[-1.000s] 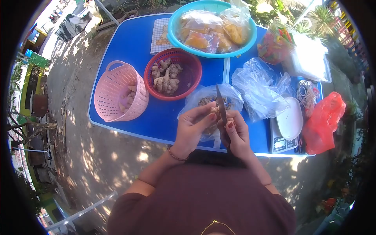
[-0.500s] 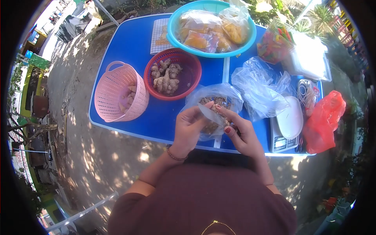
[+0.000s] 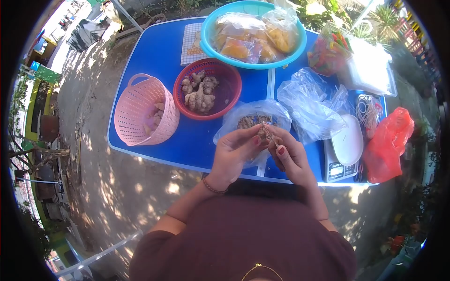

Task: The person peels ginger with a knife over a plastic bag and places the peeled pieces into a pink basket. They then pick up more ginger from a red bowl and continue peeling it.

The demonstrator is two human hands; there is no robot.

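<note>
Over the clear plastic bag [image 3: 224, 132], my left hand [image 3: 236, 152] is closed on a small brown ginger piece [image 3: 262, 134], mostly hidden by the fingers. My right hand [image 3: 293, 157] is closed on a knife [image 3: 272, 137], its thin blade seen nearly edge-on against the ginger. Both hands meet at the fingertips. Brown peelings [image 3: 246, 122] lie in the bag beneath them. To the left, a red basket [image 3: 229, 77] holds several unpeeled ginger roots [image 3: 200, 96]. A pink basket [image 3: 136, 112] beside it contains paler pieces [image 3: 153, 119].
A turquoise basin [image 3: 206, 44] with packed bags stands at the back of the blue table [image 3: 154, 51]. To the right are crumpled plastic bags [image 3: 311, 107], a kitchen scale [image 3: 340, 171] with a white tray [image 3: 348, 140], a red plastic bag [image 3: 386, 150] and a clear container [image 3: 375, 77].
The knife has turned from showing its broad blade to nearly edge-on. My left fingers have moved in closer around the ginger piece, and my right hand has shifted slightly right.
</note>
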